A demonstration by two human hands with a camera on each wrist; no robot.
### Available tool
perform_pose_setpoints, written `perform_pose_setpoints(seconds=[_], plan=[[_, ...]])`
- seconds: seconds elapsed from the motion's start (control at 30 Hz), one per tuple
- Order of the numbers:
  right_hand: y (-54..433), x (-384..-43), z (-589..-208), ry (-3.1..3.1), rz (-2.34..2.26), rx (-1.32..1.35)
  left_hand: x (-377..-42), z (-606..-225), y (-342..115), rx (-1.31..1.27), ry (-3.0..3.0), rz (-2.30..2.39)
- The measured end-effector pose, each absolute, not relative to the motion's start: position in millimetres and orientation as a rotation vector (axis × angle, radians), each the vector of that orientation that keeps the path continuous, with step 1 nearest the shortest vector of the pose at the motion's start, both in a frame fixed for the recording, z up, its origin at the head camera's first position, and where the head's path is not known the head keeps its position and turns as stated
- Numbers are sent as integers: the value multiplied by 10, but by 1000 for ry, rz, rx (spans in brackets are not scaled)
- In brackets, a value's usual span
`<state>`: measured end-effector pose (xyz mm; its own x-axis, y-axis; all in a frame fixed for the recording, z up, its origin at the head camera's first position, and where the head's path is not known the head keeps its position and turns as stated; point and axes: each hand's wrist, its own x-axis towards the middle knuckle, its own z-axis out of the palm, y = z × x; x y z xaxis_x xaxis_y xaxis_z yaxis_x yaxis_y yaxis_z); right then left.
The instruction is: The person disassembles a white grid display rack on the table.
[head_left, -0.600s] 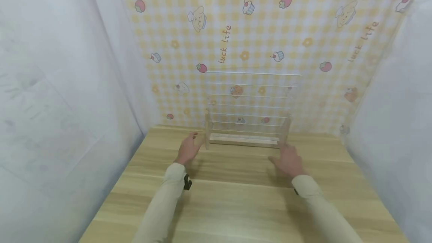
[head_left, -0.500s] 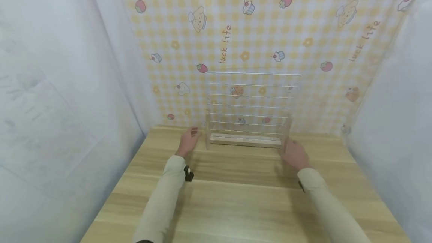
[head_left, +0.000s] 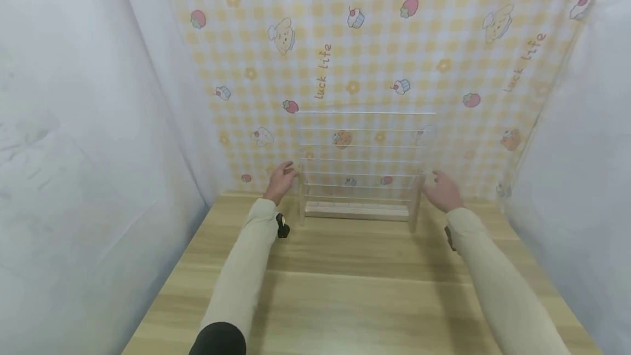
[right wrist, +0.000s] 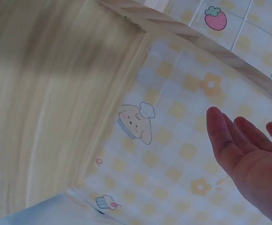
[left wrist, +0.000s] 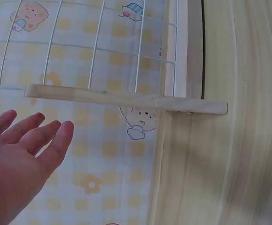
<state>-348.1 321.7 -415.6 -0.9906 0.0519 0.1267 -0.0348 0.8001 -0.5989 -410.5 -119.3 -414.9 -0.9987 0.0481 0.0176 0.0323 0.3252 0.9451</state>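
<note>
Against the back wall stands an upright white wire grid rack with a wooden base bar [head_left: 356, 212] and a wooden post at each side. My left hand [head_left: 282, 181] is just left of the left post, near its top. In the left wrist view the fingers [left wrist: 56, 145] are spread loosely, apart from the wooden post [left wrist: 126, 99]. My right hand [head_left: 445, 192] is raised to the right of the right post. The right wrist view shows its fingers [right wrist: 220, 126] extended, with a gap to the wooden post [right wrist: 210, 51]. Neither hand holds anything.
A wood-grain table [head_left: 345, 300] carries the rack near its back edge. Behind hangs a yellow checked cloth [head_left: 374, 53] with cartoon prints. White sheets [head_left: 84, 152] close in both sides. A black round object [head_left: 218, 338] shows over the left sleeve.
Both hands have risen from low beside the posts to near the post tops. The right hand has moved right, off the right post's lower part. The head view has shifted slightly.
</note>
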Motion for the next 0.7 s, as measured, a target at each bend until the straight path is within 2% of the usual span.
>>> perform_pose_setpoints(seconds=[0.7], plan=[[3007,-3583,-4098,-2867,1078,-40,-4142,-4137,-1021,77,2407,1888]])
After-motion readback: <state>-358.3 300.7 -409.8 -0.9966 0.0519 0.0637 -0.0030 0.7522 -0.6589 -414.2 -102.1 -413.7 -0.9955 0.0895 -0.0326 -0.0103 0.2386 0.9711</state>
